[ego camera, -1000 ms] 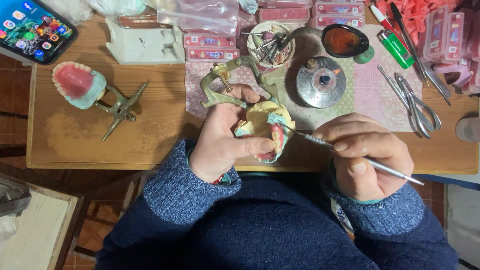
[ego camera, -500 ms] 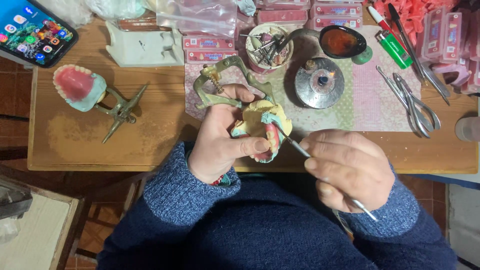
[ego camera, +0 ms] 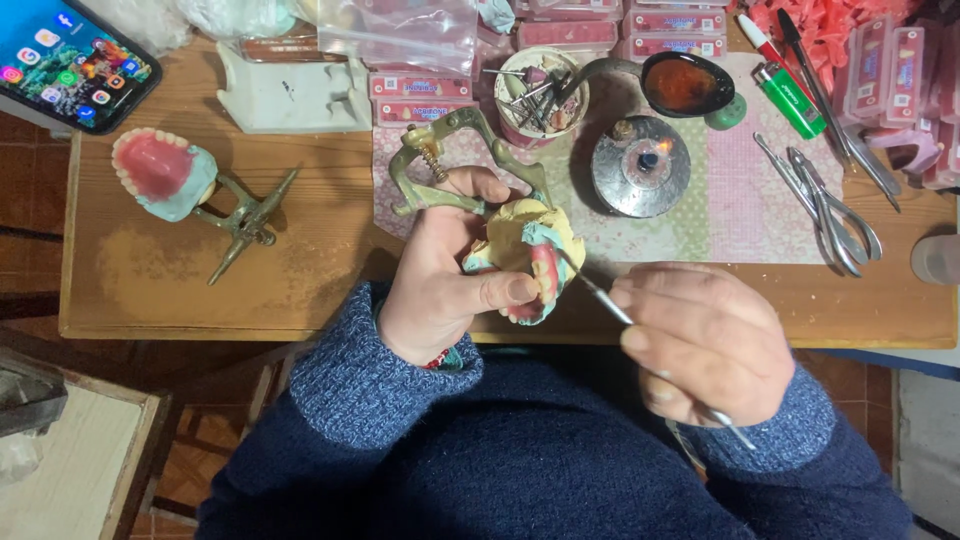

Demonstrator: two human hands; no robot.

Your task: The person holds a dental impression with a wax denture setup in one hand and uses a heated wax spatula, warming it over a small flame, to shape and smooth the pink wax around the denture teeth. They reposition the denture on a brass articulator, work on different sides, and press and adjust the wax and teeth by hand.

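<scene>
A wooden worktable [ego camera: 200, 290] is spanning the upper part of the view, sitting over a floor of reddish tiles [ego camera: 30, 215], with a pale side surface [ego camera: 70, 480] lying at the lower left. A patterned pink and green mat [ego camera: 740, 215] is covering the table's centre right. A smartphone [ego camera: 65, 55] with a lit screen is lying at the table's top left corner. A second denture model [ego camera: 160, 175], pink with a row of white teeth on a light blue base, is resting on the left part of the wood, mounted on a brass-coloured articulator [ego camera: 245, 220]. A white plaster block [ego camera: 295, 95] is standing behind it. A round cup [ego camera: 540, 95] is holding a cluster of small metal burs and tool tips. A dark spoon-shaped dish [ego camera: 685, 85] is carrying an amber-brown substance. A round metal burner [ego camera: 640, 165] is showing a small flame at its centre. A green lighter [ego camera: 790, 95] is lying to the right of the dish, and metal pliers and tweezers [ego camera: 825, 205] are lying on the mat's right edge. Flat pink boxes [ego camera: 590, 25] are lining the back edge, beside a clear plastic bag [ego camera: 400, 30]. The left hand [ego camera: 445, 275] is closing around a denture cast [ego camera: 530, 255], yellow with pink gum, attached to a green articulator frame [ego camera: 450, 160], above the table's near edge. The right hand [ego camera: 705, 340] is pinching a thin metal instrument [ego camera: 605, 295], its tip touching the cast.
</scene>
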